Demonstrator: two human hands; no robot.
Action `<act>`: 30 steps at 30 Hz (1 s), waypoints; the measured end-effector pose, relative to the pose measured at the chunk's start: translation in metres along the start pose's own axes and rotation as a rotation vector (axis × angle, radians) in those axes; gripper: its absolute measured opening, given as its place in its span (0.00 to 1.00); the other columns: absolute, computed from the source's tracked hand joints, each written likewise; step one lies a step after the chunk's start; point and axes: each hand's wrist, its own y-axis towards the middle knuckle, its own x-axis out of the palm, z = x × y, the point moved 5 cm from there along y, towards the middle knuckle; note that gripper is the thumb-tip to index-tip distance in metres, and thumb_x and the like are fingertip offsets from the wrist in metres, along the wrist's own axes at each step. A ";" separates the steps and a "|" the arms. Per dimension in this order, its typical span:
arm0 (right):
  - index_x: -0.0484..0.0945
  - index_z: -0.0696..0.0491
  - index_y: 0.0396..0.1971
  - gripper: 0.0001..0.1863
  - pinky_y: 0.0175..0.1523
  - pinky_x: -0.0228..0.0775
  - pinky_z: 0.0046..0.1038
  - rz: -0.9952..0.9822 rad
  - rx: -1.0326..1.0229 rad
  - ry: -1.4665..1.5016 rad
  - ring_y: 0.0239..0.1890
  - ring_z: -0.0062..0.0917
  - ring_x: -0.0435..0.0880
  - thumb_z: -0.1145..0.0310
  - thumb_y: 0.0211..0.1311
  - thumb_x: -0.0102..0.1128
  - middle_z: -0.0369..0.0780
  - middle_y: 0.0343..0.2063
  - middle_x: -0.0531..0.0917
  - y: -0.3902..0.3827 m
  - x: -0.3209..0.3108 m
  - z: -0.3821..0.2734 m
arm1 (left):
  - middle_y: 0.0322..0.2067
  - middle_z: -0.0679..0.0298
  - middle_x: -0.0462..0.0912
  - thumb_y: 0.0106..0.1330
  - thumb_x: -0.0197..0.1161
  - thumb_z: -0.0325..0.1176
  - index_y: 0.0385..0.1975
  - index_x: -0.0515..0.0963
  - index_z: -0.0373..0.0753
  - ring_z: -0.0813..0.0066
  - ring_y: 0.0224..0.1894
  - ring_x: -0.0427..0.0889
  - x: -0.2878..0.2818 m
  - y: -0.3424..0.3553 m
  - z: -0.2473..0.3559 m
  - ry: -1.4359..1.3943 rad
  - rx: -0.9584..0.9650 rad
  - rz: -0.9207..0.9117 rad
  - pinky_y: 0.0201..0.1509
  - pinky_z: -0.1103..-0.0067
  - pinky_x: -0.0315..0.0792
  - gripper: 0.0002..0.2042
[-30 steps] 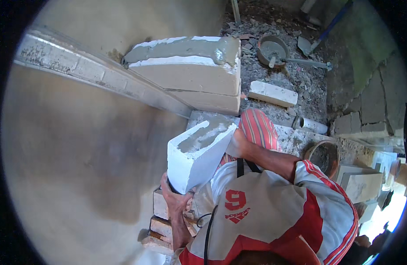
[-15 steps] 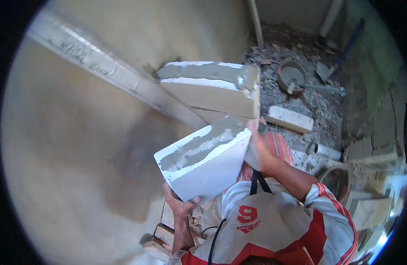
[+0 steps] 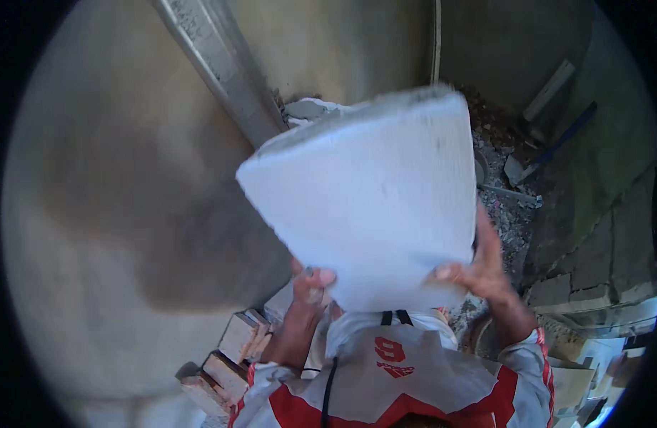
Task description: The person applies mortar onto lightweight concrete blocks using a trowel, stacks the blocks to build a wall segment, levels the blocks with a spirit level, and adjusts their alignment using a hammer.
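A white building block (image 3: 378, 192), broad face toward me, is raised between both my hands. Grey mortar coats its narrow far side. My left hand (image 3: 312, 287) grips the lower left edge, thumb on the face and fingers behind. At the lower right edge my right hand (image 3: 482, 271) holds on, thumb likewise on the face. Beyond the block, a strip of wet mortar (image 3: 307, 109) on top of the low block wall shows at its left end; the block hides the rest.
A long metal straightedge (image 3: 218, 68) leans at the plastered wall (image 3: 143, 185). Broken bricks (image 3: 225, 374) lie at lower left. Rubble (image 3: 510, 221), a mostly hidden mortar bucket (image 3: 479, 165) and a blue-handled shovel (image 3: 557, 146) are on the right.
Both hands have lifted the block up and forward, tipping its broad face toward me. It now covers most of the low wall. My right hand has shifted from its far end to its lower right edge.
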 end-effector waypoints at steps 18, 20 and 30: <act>0.67 0.66 0.58 0.46 0.54 0.72 0.34 0.040 -0.235 -0.815 0.47 0.39 0.80 0.45 0.47 0.70 0.53 0.45 0.80 0.091 -0.003 -0.277 | 0.62 0.44 0.63 0.55 0.68 0.55 0.68 0.49 0.29 0.58 0.62 0.65 0.014 0.065 0.048 0.420 0.284 -0.097 0.64 0.61 0.61 0.50; 0.67 0.65 0.59 0.46 0.55 0.71 0.34 0.125 -0.296 -1.006 0.49 0.39 0.79 0.46 0.48 0.70 0.53 0.47 0.79 0.101 0.010 -0.267 | 0.61 0.45 0.64 0.56 0.69 0.54 0.68 0.51 0.29 0.59 0.61 0.66 -0.006 0.061 0.042 0.434 0.260 -0.024 0.63 0.63 0.64 0.49; 0.67 0.55 0.63 0.45 0.57 0.70 0.34 -0.209 -0.017 -0.985 0.52 0.36 0.78 0.45 0.48 0.71 0.48 0.49 0.80 0.182 0.020 -0.233 | 0.60 0.52 0.67 0.54 0.73 0.49 0.65 0.60 0.33 0.64 0.60 0.68 -0.092 0.017 0.035 0.586 0.156 0.142 0.59 0.69 0.69 0.43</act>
